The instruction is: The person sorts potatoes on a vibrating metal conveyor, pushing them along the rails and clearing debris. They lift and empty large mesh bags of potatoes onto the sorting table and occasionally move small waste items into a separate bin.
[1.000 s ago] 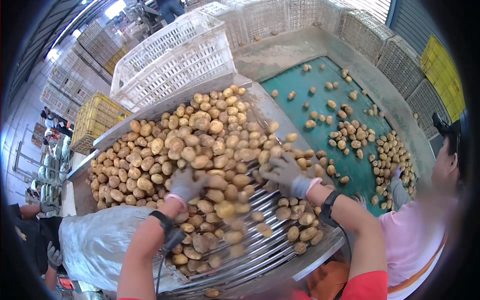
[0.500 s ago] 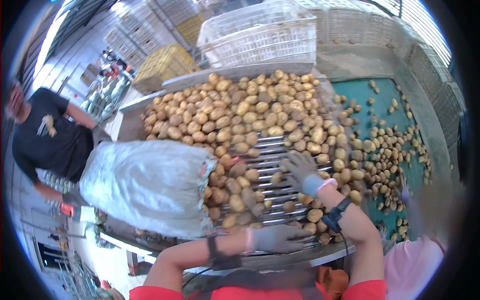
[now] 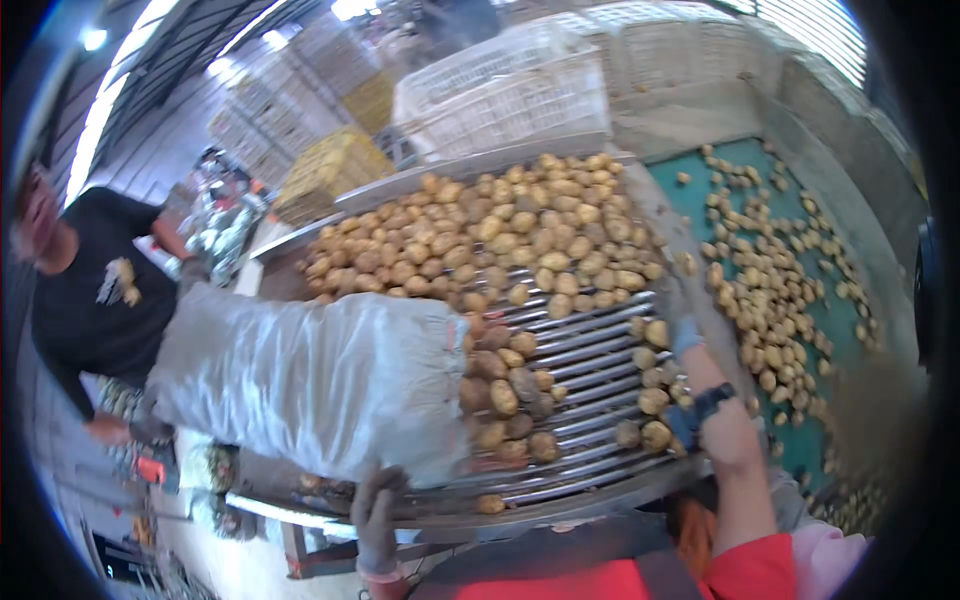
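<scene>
Potatoes cover the far part of a metal roller table. A pale woven sack lies with its mouth on the rollers, and potatoes sit just beyond it. My left hand, in a grey glove, is at the table's front edge beside the sack's near lower corner. Its fingers point up and look apart; whether they touch the sack I cannot tell. My right hand reaches to the table's right side beside a few potatoes. Only its glove's bluish cuff shows well; the fingers are blurred or hidden.
A person in a black shirt holds the sack's far end at left. On the right, many potatoes lie on a green belt behind a side wall. White crates and a yellow crate stand behind.
My left hand has moved left from the rollers to the sack's near corner. My right hand has moved right. Potatoes have shifted off the middle, baring more rollers; the sack's mouth sits further right.
</scene>
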{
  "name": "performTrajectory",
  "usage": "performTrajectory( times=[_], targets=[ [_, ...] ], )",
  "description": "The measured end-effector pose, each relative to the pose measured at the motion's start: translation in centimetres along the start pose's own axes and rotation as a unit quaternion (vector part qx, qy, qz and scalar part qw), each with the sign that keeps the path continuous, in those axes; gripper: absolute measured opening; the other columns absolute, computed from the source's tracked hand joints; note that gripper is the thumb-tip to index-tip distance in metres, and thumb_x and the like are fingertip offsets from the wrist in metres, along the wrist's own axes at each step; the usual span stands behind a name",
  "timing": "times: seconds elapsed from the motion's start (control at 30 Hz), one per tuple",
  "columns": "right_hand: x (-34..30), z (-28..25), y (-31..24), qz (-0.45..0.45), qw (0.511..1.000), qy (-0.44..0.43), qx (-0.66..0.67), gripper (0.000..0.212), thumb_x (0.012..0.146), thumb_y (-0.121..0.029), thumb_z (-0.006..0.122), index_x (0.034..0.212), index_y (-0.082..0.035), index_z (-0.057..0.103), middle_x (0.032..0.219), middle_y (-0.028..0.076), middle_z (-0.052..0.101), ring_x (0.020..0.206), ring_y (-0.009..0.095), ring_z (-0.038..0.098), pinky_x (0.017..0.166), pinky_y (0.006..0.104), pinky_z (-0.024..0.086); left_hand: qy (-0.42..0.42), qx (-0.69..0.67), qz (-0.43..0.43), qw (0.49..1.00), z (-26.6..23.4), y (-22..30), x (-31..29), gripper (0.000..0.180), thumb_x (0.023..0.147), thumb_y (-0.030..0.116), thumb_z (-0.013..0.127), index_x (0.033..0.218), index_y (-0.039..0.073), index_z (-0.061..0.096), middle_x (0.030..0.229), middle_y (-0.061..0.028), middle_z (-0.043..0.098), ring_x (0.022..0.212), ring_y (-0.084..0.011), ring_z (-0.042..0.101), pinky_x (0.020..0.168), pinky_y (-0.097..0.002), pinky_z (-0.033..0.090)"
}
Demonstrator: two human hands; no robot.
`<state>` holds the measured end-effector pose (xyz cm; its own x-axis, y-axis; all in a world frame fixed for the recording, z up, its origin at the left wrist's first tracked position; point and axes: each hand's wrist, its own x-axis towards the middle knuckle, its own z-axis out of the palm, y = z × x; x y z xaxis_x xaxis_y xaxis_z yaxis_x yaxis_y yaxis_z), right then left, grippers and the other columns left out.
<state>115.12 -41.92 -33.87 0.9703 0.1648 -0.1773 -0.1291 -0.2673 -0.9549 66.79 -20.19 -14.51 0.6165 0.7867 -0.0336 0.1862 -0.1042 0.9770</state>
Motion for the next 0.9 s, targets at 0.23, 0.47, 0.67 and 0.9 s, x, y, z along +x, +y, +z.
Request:
performTrajectory(
  times=[0.23,0.47,0.67,0.9],
  targets=[
    [-2.5,0.5,-3.2,0.002,0.936,0.01,0.352,0.049,0.102,-0.029,0.053,0.143,-0.005,0.041,0.135,0.016,0.056,0.121,0.028,0.059,0.097,0.0375,0.052,-0.053,-0.002,0.009,0.999,-1.9,0.2,-0.3,0.049,0.097,-0.004,0.043,0.146,-0.003,0.044,0.125,-0.0168,0.062,0.113,-0.0251,0.063,0.1,-0.0381,0.05],
    [-5.0,-1.3,-6.3,-0.022,0.957,0.04,0.287,0.037,0.105,-0.018,0.046,0.138,-0.002,0.05,0.121,0.017,0.065,0.104,0.029,0.068,0.089,0.0378,0.056,-0.09,-0.032,-0.016,0.995,-3.4,-0.5,-0.3,0.048,0.098,-0.003,0.044,0.147,-0.003,0.043,0.128,-0.0164,0.06,0.116,-0.0242,0.06,0.103,-0.0377,0.048],
    [-7.3,0.8,-4.0,-0.116,0.979,-0.077,0.148,0.045,0.098,-0.023,0.059,0.139,-0.007,0.05,0.12,0.016,0.066,0.108,0.027,0.066,0.093,0.0359,0.053,-0.077,0.041,-0.019,0.996,-5.1,-1.3,-1.0,0.042,0.103,0.007,0.048,0.143,-0.004,0.048,0.131,-0.0186,0.06,0.119,-0.0241,0.059,0.101,-0.0339,0.047],
    [-12.0,2.1,-3.5,-0.117,0.836,-0.306,-0.44,0.07,0.081,-0.022,0.068,0.147,-0.024,0.045,0.13,0.02,0.062,0.118,0.036,0.062,0.096,0.0449,0.05,-0.077,-0.029,0.008,0.997,-5.4,-3.0,-1.5,0.048,0.098,-0.002,0.046,0.146,-0.003,0.044,0.128,-0.0151,0.061,0.115,-0.0228,0.06,0.105,-0.0371,0.045]
  ],
)
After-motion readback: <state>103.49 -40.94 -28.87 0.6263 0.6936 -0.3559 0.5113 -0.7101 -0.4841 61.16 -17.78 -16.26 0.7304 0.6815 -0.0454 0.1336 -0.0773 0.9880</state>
